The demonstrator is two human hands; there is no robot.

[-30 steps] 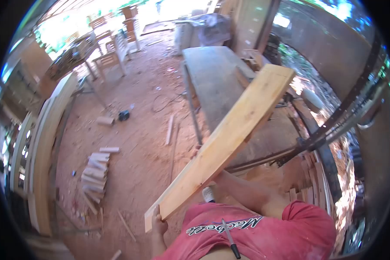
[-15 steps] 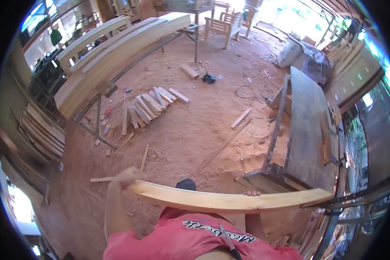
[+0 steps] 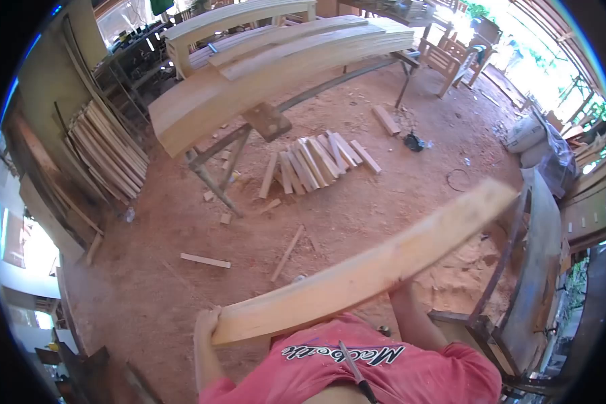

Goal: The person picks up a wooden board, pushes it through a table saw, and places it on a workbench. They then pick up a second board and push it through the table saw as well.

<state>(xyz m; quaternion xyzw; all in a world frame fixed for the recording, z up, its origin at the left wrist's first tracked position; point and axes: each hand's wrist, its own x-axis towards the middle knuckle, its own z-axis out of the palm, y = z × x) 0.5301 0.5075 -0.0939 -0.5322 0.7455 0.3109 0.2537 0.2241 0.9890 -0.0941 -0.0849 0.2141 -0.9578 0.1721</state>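
Observation:
A long, pale wooden plank [image 3: 357,269] lies slantwise in front of my red shirt, its far right end raised and blurred. My left hand [image 3: 207,322] is closed round its near left end. My right arm reaches up to the plank's underside right of its middle, where the right hand is hidden behind the wood, with only the wrist near the lower edge showing. A pen [image 3: 353,370] hangs at the shirt's neck.
Stacked long boards [image 3: 283,67] rest on a metal-legged stand at the upper left. Short wood pieces [image 3: 310,161] lie piled on the dirt floor. Curved slats [image 3: 108,151] lean on the left wall. At the right stands a dark panel [image 3: 535,249]; wooden chairs [image 3: 451,60] are behind.
The plank has gone from nearly level to slanting, its right end up and its left end lower. My left hand has moved down with it. The view has turned left.

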